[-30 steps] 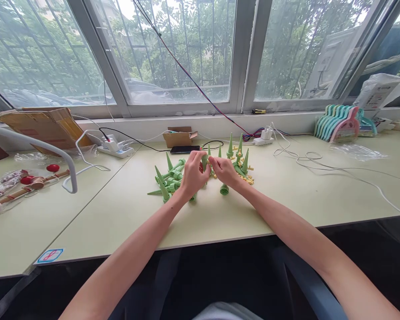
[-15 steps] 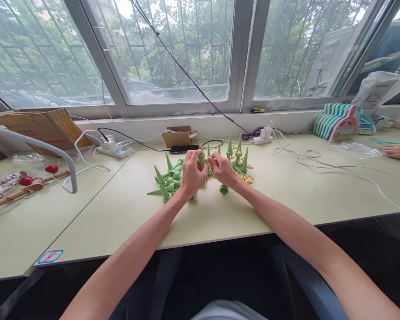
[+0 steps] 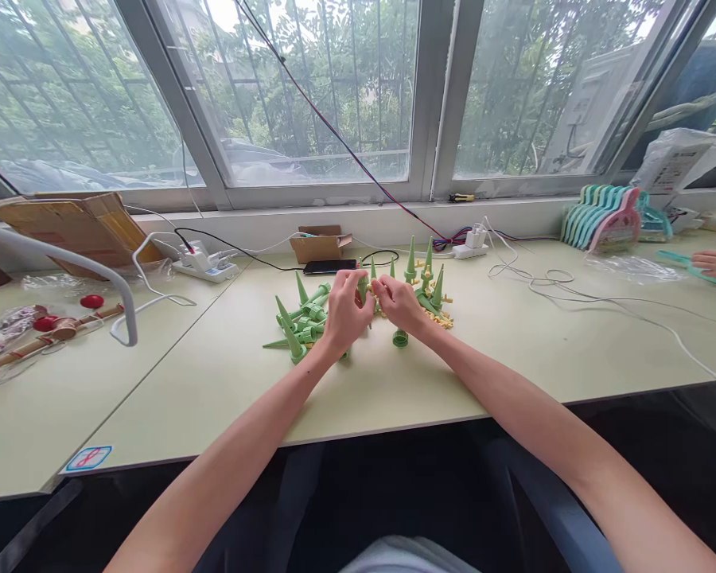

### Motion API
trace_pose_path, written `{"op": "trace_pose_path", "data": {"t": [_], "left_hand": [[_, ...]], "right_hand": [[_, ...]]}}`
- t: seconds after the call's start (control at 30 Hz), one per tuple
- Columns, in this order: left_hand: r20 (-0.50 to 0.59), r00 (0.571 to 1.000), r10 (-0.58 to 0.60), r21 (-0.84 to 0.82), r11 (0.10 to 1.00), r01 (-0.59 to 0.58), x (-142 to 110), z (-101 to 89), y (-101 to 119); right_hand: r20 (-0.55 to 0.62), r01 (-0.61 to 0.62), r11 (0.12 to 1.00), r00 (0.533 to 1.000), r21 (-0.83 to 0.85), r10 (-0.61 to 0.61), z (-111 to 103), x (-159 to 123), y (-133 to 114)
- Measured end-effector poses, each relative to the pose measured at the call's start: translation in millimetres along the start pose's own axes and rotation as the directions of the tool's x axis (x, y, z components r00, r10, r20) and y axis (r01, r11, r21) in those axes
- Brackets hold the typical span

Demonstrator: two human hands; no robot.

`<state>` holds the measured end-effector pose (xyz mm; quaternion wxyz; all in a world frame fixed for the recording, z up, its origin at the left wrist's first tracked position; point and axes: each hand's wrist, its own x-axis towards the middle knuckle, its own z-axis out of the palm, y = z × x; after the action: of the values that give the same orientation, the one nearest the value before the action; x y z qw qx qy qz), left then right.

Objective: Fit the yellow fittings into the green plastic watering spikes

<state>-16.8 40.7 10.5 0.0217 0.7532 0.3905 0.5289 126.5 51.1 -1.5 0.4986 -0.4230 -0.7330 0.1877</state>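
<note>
Tapered green spikes (image 3: 410, 262) stand or lie near yellow pieces (image 3: 444, 320).

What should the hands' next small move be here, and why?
Probably press the right hand gently toward the green piece in the left hand: the right hand is curled close beside that piece, and upright green spikes beyond carry yellow fittings. Whether it pinches one is unclear.

left hand (image 3: 346, 309): holding green piece (image 3: 363, 284) | right hand (image 3: 398, 302): just beside it | green spikes (image 3: 292, 341): on table (image 3: 215, 390)
</note>
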Motion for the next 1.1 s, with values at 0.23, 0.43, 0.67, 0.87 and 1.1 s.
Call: {"op": "trace_pose_path", "data": {"t": [0.23, 0.43, 0.67, 0.87, 1.1], "left_hand": [[-0.006, 1.0, -0.015, -0.028, 0.999, 0.014, 0.5, 0.5, 0.1], [-0.029, 0.998, -0.047, -0.125, 0.991, 0.043, 2.5, -1.5, 1.8], [0.045, 0.997, -0.068, -0.278, 0.957, 0.078, 1.8, -0.8, 2.3], [0.063, 0.997, -0.045, -0.228, 0.972, 0.058, 2.4, -2.0, 7.2], [0.083, 0.994, -0.068, -0.236, 0.968, 0.086, 2.1, -1.1, 7.0]], "right_hand": [[0.045, 0.014, 0.999, 0.999, 0.046, -0.017, 1.5, 0.1, -0.3], [0.005, -0.039, 0.998, 0.999, 0.042, 0.039, 0.1, 1.6, 0.0], [-0.033, -0.069, 0.996, 0.997, 0.05, 0.071, -2.4, 2.6, -1.8], [-0.039, -0.078, 0.997, 0.996, 0.012, 0.078, -2.6, 1.4, -1.8], [-0.038, -0.083, 0.996, 0.996, -0.032, 0.081, -4.6, 0.3, -3.7]]}}
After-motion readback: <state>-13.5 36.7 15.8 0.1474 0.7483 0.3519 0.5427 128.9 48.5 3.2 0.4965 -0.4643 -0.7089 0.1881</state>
